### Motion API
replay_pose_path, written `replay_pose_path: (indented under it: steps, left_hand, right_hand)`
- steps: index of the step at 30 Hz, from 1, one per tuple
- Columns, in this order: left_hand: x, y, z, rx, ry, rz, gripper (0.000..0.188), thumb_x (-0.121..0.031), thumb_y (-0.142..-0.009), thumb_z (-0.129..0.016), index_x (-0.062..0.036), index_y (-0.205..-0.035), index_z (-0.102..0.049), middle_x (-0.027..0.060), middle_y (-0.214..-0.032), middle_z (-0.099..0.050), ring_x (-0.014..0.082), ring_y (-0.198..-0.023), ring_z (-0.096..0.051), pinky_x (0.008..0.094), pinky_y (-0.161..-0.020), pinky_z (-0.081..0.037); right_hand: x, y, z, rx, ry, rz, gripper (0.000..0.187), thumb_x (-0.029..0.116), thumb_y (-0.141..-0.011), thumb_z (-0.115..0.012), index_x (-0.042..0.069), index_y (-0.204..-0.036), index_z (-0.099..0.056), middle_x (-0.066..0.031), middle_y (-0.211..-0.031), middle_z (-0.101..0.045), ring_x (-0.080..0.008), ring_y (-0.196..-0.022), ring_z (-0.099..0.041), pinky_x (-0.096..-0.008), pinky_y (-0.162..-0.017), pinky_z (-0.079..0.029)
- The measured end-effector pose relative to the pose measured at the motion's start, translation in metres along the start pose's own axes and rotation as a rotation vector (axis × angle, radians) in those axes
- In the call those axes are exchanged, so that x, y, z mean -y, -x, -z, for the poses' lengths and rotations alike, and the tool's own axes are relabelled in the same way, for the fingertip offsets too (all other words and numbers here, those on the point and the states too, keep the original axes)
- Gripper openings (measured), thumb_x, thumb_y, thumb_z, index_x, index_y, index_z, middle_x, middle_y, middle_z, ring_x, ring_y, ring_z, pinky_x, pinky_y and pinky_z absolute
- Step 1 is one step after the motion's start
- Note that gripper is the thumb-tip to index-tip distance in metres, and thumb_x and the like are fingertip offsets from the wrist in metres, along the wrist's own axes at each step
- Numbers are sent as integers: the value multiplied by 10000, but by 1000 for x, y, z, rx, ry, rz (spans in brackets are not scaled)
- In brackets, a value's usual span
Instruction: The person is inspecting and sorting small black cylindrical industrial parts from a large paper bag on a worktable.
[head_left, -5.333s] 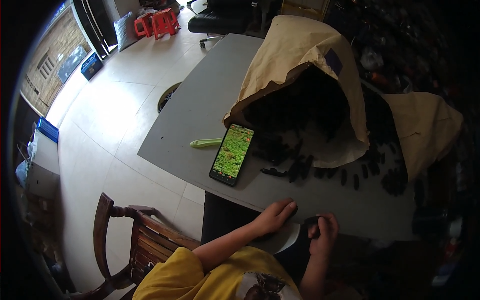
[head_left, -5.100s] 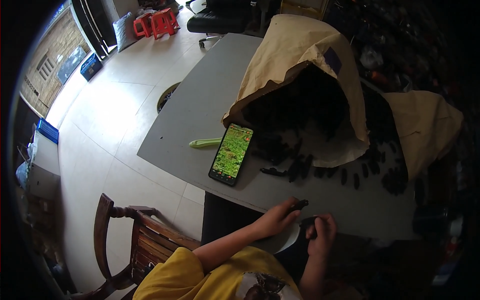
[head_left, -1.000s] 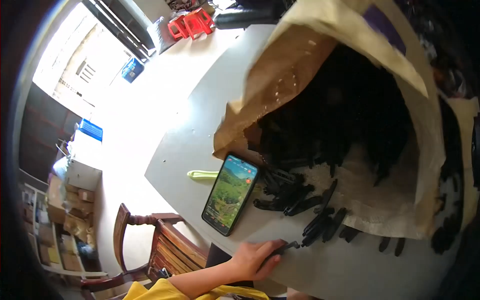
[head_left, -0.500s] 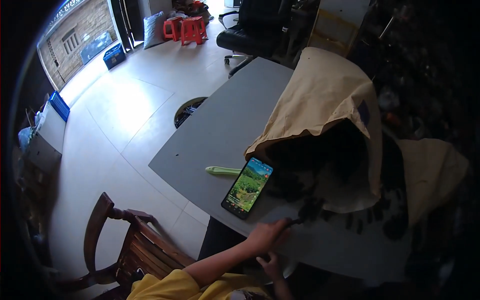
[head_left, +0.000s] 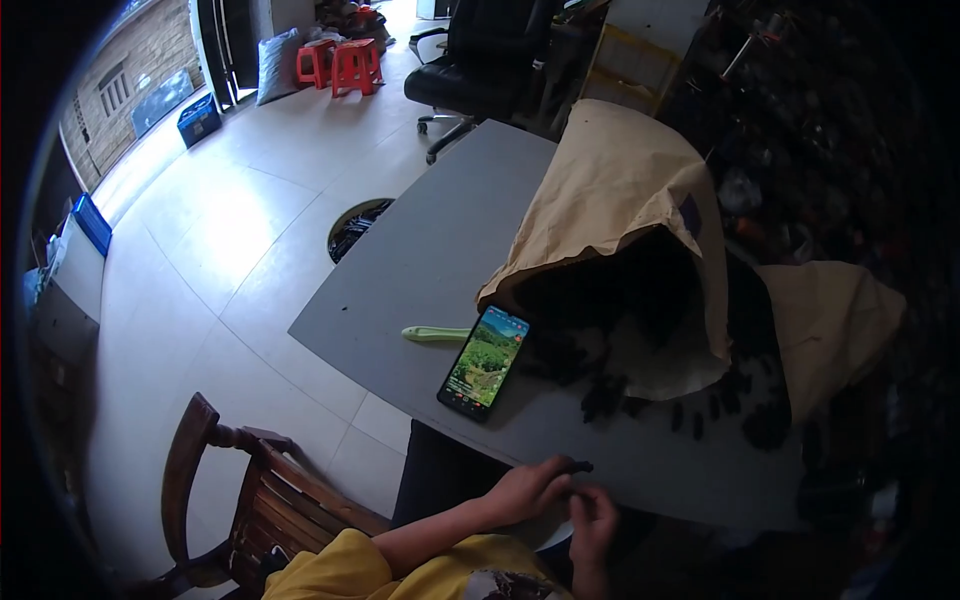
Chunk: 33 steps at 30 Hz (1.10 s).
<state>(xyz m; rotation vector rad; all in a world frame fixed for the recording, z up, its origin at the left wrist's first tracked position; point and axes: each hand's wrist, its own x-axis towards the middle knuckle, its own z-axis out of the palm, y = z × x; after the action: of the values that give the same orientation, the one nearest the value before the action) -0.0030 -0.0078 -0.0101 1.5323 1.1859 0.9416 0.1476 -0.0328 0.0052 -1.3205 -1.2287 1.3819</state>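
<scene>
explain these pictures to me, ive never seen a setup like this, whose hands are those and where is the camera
There is no machine: you see a person's bare left hand and right hand. Every picture comes from one wide fisheye camera on their head, looking down, so straight edges bend.

On the gray table lie a lit phone, a light green thing partly behind it, an open brown paper bag and small dark pieces.

The left hand holds a dark piece; whether the right holds anything is unclear.
</scene>
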Motion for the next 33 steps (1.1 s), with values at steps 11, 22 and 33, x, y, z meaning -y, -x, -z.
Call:
replay_pose_path:
  steps: [11,22,33]
  left_hand:
    - [-15,10,-9,210,45,-65,442,-199,-861,-517,-9,-1211,-325,278,-892,-571,421,-815,-572,444,-653,-464]
    - [-16,-2,-20,254,131,-89,443,-156,-862,-494,-30,-1251,-324,254,-960,-564,433,-876,-543,443,-714,-453]
    - [-12,-101,-18,-269,-760,-195,269,-186,-760,-574,-52,-970,-473,126,-923,-484,317,-867,-540,394,-650,-477]
  right_hand:
    - [6,-2,5,-214,41,245,192,-11,-740,-649,7,-906,-555,-66,-886,-592,-154,-862,-559,-266,-785,-439]
    - [-3,-17,16,32,-519,127,238,41,-802,-599,0,-1006,-484,-195,-1073,-583,-223,-1014,-548,-325,-919,-392]
    - [-12,-121,118,-576,624,391,234,95,-828,-556,17,-1045,-515,-108,-941,-551,-248,-878,-553,-346,-760,-456]
